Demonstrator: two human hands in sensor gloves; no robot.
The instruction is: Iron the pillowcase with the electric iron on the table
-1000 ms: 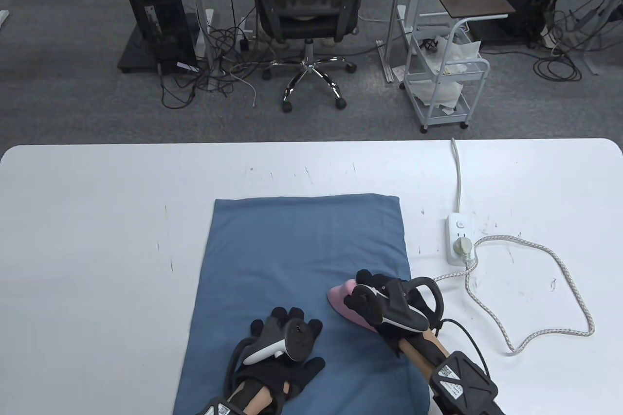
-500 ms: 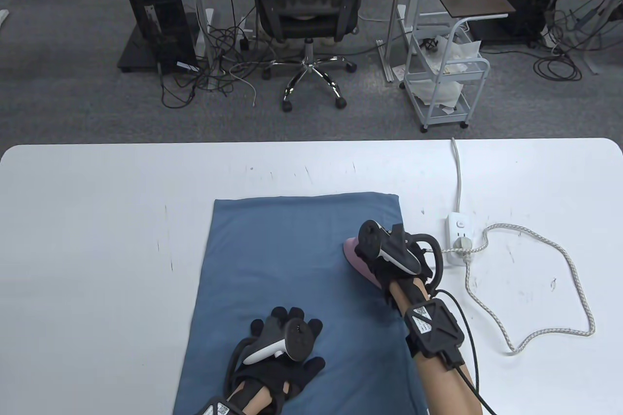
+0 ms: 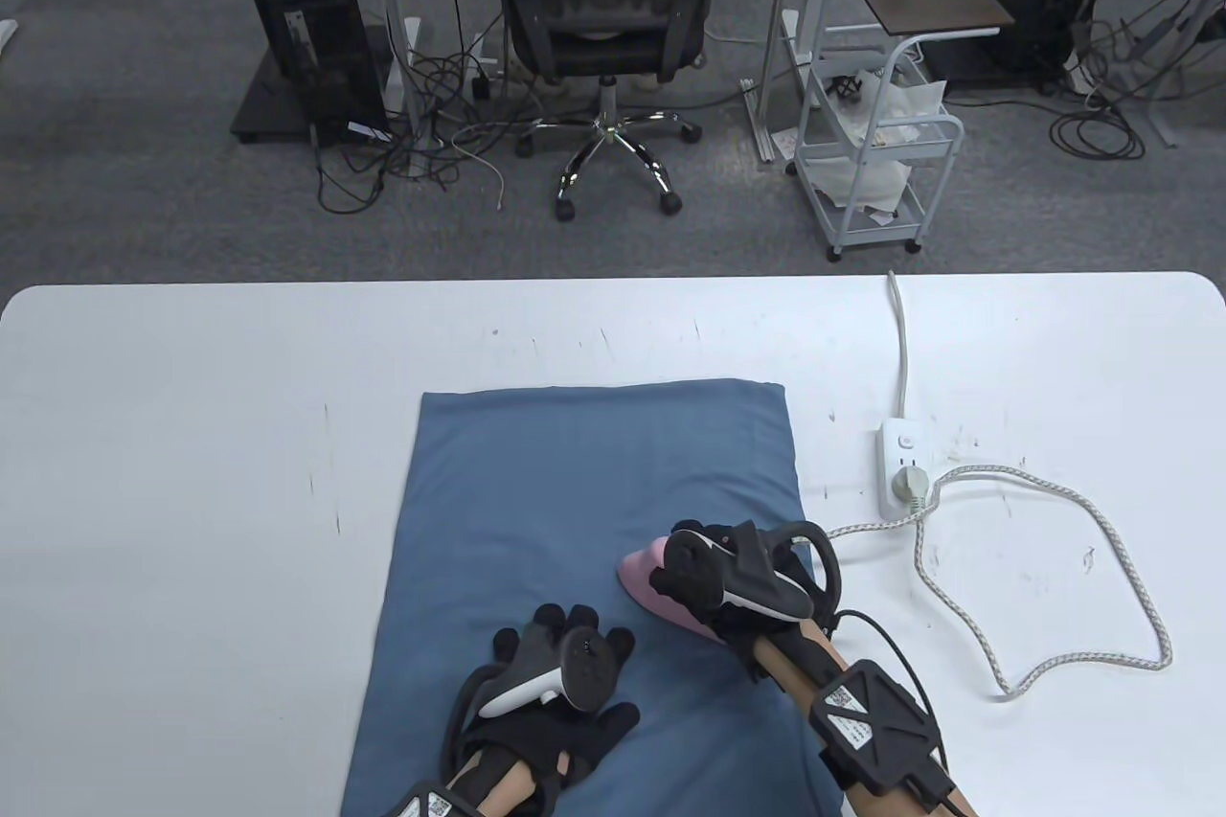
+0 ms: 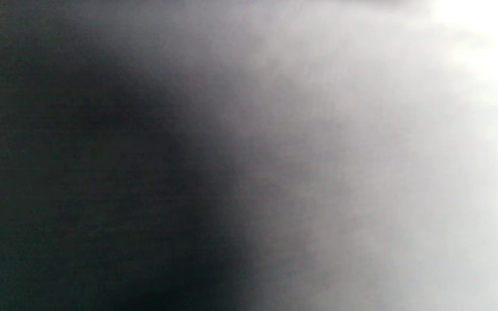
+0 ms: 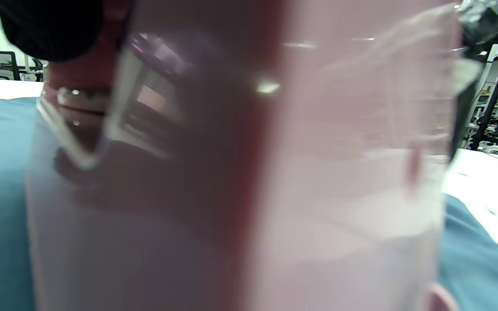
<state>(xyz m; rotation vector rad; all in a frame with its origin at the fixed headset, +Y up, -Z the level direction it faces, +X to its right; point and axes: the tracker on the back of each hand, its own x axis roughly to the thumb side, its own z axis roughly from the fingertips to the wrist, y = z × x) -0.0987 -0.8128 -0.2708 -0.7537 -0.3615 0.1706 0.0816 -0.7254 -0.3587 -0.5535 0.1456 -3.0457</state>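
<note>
On the white desk (image 3: pixel 192 472) the blue pillowcase (image 3: pixel 575 491) lies flat, its long axis running from the near edge toward the far edge. The left hand (image 3: pixel 560 683) rests open on its near part, fingers spread and flat. The right hand (image 3: pixel 714 582) grips the pink iron (image 3: pixel 644 573), which sits near the pillowcase's right edge, nose pointing far-left. The left wrist view is blurred.

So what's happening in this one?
A person is ironing a blue pillowcase laid flat on a white table. The right hand grips a pink iron on the cloth's right side; its cord runs to a power strip. The left hand rests on the near end.
</note>
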